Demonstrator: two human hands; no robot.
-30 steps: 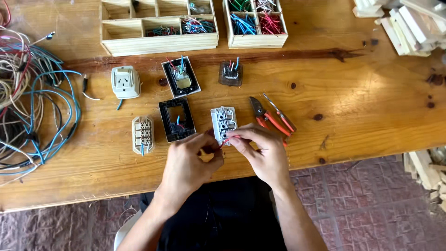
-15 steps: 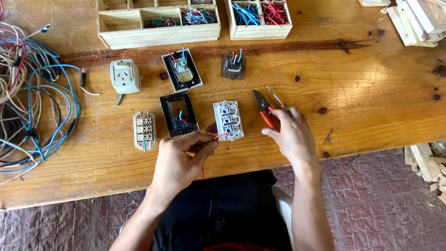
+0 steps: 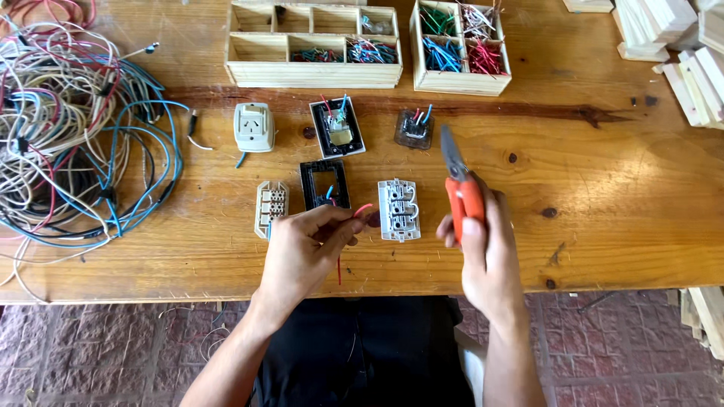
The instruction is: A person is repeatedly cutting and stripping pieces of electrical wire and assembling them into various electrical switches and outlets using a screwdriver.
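My left hand [image 3: 305,249] pinches a short red wire [image 3: 361,210] just above the table's front edge, beside a white socket module [image 3: 399,209] that lies face down. My right hand [image 3: 486,252] holds orange-handled pliers [image 3: 461,188] upright, jaws pointing away from me, to the right of that module. A black frame [image 3: 324,183] with small wires lies just beyond my left fingers.
A cream terminal block [image 3: 271,205], a white socket [image 3: 253,126], a black-framed switch [image 3: 337,126] and a dark module [image 3: 414,128] lie further back. Two wooden trays [image 3: 313,71] [image 3: 457,81] hold coloured wire pieces. A cable tangle [image 3: 72,136] fills the left; wooden blocks [image 3: 690,45] are at right.
Both hands left the white module. My right hand reached right, picked up the orange pliers and raised them; my left hand kept the red wire.
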